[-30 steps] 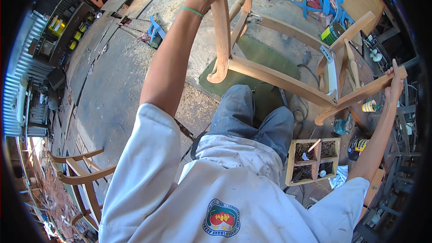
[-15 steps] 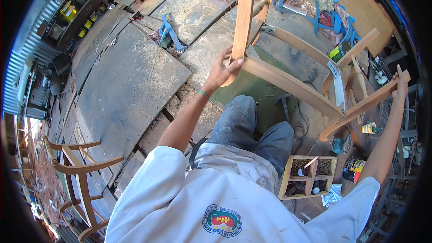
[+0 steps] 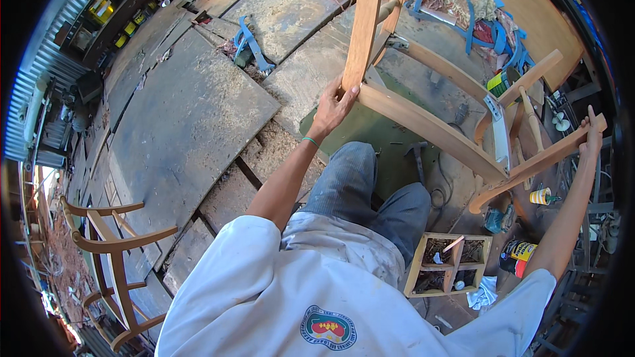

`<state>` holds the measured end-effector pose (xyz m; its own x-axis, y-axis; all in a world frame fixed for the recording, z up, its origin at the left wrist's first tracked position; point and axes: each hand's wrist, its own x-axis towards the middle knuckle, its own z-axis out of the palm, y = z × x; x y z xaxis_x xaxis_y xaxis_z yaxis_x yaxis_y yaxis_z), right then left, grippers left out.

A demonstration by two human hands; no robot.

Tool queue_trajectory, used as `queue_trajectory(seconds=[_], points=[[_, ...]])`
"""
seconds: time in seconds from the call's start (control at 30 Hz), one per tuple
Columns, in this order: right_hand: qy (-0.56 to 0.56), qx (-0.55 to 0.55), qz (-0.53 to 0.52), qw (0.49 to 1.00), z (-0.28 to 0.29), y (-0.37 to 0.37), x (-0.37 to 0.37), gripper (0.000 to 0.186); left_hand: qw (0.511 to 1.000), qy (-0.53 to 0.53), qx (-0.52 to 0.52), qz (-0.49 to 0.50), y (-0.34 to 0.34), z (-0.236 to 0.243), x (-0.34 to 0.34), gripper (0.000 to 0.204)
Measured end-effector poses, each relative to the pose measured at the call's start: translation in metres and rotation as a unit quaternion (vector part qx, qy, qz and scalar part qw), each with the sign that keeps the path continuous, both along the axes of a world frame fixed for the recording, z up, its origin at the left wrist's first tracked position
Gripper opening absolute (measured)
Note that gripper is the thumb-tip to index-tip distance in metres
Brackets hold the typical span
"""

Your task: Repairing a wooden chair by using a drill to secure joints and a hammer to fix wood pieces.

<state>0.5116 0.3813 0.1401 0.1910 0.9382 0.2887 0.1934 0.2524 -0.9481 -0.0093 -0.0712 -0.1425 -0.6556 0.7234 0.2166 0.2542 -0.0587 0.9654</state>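
Observation:
A bare wooden chair frame (image 3: 423,125) with turned rungs and metal corner brackets is held tilted in front of me. My left hand (image 3: 336,107) grips its near left corner, where the upright curved leg (image 3: 360,33) meets the long rail, thumb laid along the wood. My right hand (image 3: 591,132) grips the outer end of the curved right-hand piece (image 3: 542,162), index finger raised along it. Below lie a green mat (image 3: 390,152), a hammer (image 3: 417,158) and a dark cord (image 3: 438,201) beside my knees.
A divided wooden box of nails (image 3: 436,277), cans (image 3: 516,258), a cup (image 3: 539,196) and a blue tool (image 3: 496,220) sit at right. A second chair frame (image 3: 119,246) stands at lower left. Offcuts and blue straps (image 3: 476,20) are piled behind; loose boards (image 3: 185,119) cover the floor.
Since a second ago my left hand has moved from high on the upright leg down to the corner. The frame has shifted slightly right; over the last half second it drops a little.

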Motion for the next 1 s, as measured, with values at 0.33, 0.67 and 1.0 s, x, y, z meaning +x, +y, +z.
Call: queue_trajectory(seconds=[0.33,0.67,1.0], points=[[0.003,0.01,0.008,1.0,-0.003,-0.008,0.002,0.037,0.996,-0.08,-0.046,0.002,-0.013,0.027,0.011,0.051],[-0.01,0.028,-0.011,0.999,-0.003,-0.034,-0.001,0.035,0.99,-0.024,-0.126,0.06,-0.009,0.043,0.013,0.049],[0.016,0.02,0.011,1.0,-0.007,-0.067,-0.012,0.035,0.98,0.073,-0.171,0.065,-0.013,0.057,0.007,0.048]])
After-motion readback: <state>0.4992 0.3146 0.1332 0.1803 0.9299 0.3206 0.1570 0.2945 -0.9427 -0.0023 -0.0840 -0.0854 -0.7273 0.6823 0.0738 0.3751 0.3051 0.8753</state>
